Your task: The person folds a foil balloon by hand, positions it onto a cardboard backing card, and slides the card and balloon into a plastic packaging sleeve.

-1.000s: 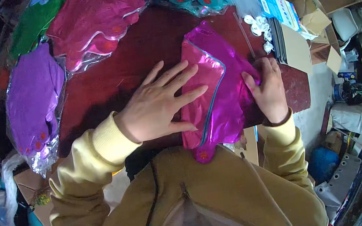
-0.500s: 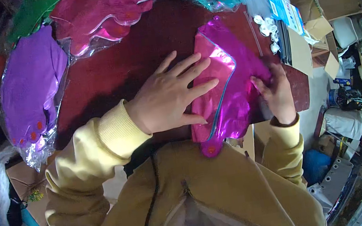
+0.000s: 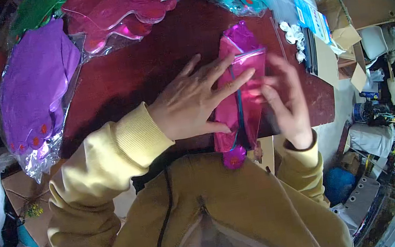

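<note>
While I watch through the head camera, the left hand (image 3: 187, 102) lies spread and ungripping across the pink foil piece (image 3: 250, 108), seemingly to keep it flat; the right hand (image 3: 289, 98) blurs at its right edge, and I cannot tell whether it grasps. The pink foil piece rests at the near edge of the tabletop (image 3: 107, 90), probably for easy reach; left of it lies a purple packet (image 3: 32, 81). Since half a second ago, its magenta right side has folded inward.
</note>
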The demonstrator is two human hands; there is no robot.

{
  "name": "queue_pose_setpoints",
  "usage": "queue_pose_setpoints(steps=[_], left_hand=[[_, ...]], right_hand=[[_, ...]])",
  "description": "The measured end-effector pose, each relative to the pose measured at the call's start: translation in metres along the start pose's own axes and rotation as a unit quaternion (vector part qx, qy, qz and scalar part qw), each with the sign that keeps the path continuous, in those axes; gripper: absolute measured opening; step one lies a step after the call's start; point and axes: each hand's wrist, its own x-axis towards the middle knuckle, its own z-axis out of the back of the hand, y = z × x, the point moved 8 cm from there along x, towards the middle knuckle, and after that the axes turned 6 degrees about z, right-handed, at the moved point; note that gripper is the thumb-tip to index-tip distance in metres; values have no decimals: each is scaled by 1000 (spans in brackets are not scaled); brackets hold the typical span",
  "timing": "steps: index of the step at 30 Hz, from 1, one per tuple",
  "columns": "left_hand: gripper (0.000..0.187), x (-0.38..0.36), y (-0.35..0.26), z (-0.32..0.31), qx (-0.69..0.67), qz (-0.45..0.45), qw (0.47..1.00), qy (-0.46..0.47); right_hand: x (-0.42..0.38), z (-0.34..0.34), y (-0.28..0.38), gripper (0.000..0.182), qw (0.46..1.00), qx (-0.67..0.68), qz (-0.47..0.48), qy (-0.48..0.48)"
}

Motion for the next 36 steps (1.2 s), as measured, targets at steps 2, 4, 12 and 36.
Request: queue_pose_setpoints(steps=[2,4,12,36], left_hand=[[79,0,0,-1,5,2,1000,14],[79,-2,2,-4,19,0,1000,20],[79,0,2,-7,38,-11,999,37],[96,5,-1,-4,10,25,997,65]], right_hand=[[6,-4,0,53,1000,-9,1,25],[17,-12,-2,47,997,-23,-2,75],[82,-19,20,23,884,-347,245,198],[98,-20,6,14,935,-218,241,145]])
